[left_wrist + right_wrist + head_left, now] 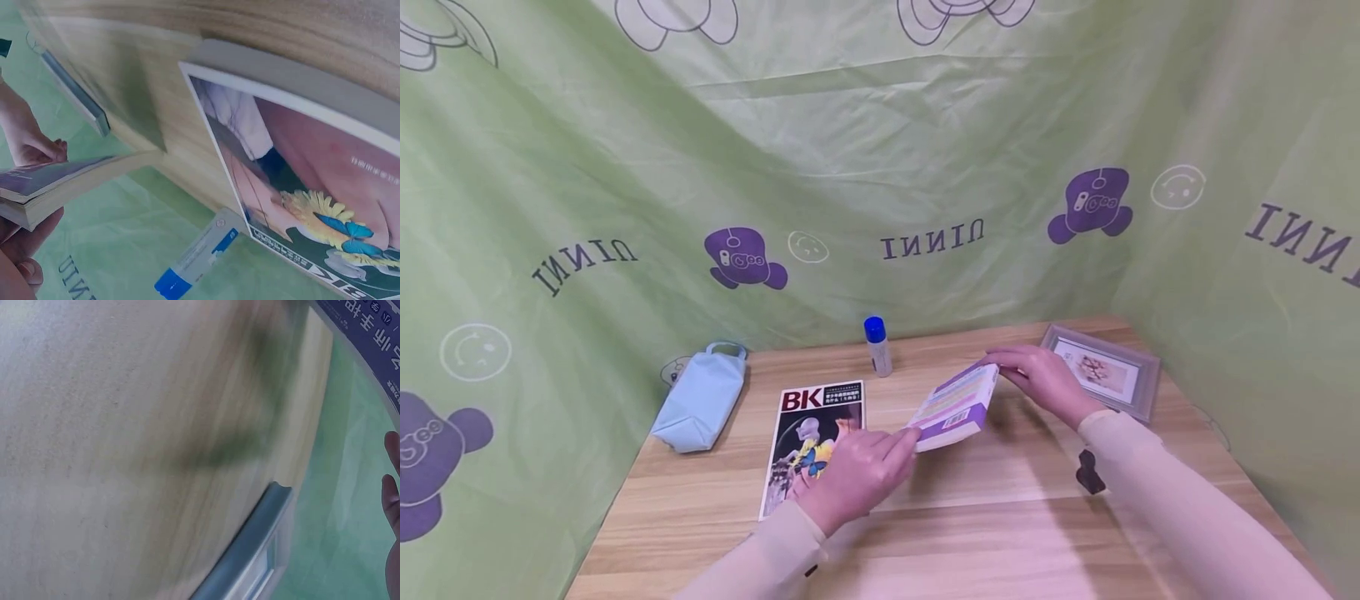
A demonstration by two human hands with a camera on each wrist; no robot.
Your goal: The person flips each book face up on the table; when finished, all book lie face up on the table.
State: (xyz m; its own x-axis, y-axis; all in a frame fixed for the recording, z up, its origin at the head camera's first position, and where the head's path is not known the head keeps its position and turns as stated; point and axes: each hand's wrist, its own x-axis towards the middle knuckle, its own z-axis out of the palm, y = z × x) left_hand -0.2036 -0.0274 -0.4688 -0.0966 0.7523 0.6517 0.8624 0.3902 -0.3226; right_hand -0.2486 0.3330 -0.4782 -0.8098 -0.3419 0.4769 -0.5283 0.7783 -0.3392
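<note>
From my remote station I logged a pale blue pouch [700, 404] at the far left of the worktop [925, 533]. Right of it lay the BK magazine [805, 421], its lower right part hidden from the head camera by the left hand [857, 475] and sleeve. The left wrist view disclosed its thick edge but cut off one end. The left hand was clamped on the near left corner of the purple-and-white book [955, 404], fingers beneath; its thumb I could not make out. The glue stick [878, 348] stood upright behind, blue cap up. The book was tilted above the worktop, between both hands. The head view recorded a barcode on its upper face; only the right wrist view showed title lettering underneath, cropped. The right hand [1048, 383] was clamped on the far right corner; its own wrist view caught merely some fingers at the border. Beside the right sleeve I noted a dark item [1088, 472], not identifiable. The picture frame [1105, 375] lay farthest right, partly covered by the right hand.
</note>
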